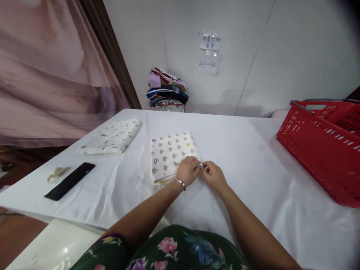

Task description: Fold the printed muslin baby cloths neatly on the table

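Observation:
A folded white cloth with grey mushroom prints [170, 152] lies in the middle of the table covered in a white sheet [253, 157]. My left hand [189, 170], with a bracelet at the wrist, rests on the cloth's near right corner, fingers curled and pinching the edge. My right hand [213, 175] sits just right of it, fingers pinched on the same corner. The two hands touch at the fingertips.
A second folded printed cloth [112, 137] lies at the left. A black flat bar [70, 180] and a small beige scrap [57, 173] sit near the left edge. A red basket [323, 146] stands at the right. A pile of folded fabrics [167, 90] sits against the wall.

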`<state>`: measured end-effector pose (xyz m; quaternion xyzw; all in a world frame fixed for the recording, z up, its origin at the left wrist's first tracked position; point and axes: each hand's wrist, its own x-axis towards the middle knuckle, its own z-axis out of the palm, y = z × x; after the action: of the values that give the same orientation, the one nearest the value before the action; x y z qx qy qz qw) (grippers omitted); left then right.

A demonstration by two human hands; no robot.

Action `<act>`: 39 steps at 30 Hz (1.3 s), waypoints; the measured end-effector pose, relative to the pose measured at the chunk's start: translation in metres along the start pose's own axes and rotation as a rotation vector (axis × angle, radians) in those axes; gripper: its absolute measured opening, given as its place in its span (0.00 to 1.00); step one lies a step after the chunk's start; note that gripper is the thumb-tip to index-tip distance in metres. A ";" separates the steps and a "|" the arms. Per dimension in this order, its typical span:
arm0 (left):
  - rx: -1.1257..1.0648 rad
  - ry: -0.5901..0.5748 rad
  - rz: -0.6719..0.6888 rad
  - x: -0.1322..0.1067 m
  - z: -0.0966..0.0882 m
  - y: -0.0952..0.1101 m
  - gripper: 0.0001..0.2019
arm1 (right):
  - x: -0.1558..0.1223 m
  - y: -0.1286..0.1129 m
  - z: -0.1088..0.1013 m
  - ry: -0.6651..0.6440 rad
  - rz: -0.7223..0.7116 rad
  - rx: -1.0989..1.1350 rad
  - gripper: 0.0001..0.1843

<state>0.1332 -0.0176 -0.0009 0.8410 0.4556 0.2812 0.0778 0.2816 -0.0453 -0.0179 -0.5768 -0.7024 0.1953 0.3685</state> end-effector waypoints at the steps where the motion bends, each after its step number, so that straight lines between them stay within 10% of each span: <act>1: 0.009 -0.017 0.019 0.001 -0.001 0.000 0.06 | 0.000 0.000 0.000 0.010 0.005 -0.008 0.06; 14: 0.189 -0.311 0.263 0.024 -0.020 -0.006 0.09 | -0.002 -0.003 0.007 0.009 0.121 -0.018 0.07; 30: 0.099 -0.256 0.192 0.024 -0.018 -0.014 0.05 | -0.003 -0.005 0.007 0.032 0.042 -0.068 0.12; 39: 0.133 -0.041 0.221 -0.005 -0.008 -0.011 0.10 | -0.003 -0.004 0.007 0.019 0.013 -0.105 0.11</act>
<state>0.1186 -0.0165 -0.0006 0.8949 0.3762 0.2400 -0.0002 0.2742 -0.0481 -0.0206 -0.6016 -0.7045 0.1549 0.3432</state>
